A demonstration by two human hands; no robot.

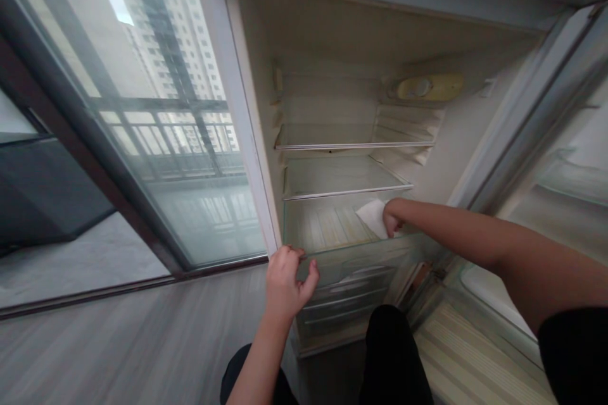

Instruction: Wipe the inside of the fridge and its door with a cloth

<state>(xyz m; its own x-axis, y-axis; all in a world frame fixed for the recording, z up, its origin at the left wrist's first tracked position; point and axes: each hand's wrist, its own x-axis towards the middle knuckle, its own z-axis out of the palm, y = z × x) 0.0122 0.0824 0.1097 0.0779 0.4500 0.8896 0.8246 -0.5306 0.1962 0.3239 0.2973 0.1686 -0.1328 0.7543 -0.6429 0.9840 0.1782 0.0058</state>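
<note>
An open refrigerator (pixel 247 107) stands in front of me, its shelves bare. My right hand (pixel 392 218) reaches inside and is closed on a white cloth (pixel 373 215), pressing it onto the lowest glass shelf (pixel 327 224). My left hand (pixel 287 281) grips the front left corner of that same shelf, fingers curled over its edge. Two more glass shelves (pixel 342 180) sit above. A yellowed thermostat dial (pixel 427 87) is on the upper right inner wall.
The fridge door (pixel 565 171) hangs open to the right with door racks. Below the shelf is a clear drawer (pixel 351 297). A large glass sliding door (pixel 142 126) with a balcony railing stands to the left. Grey wood-look floor (pixel 133 342) lies below; my dark-trousered knees show at bottom.
</note>
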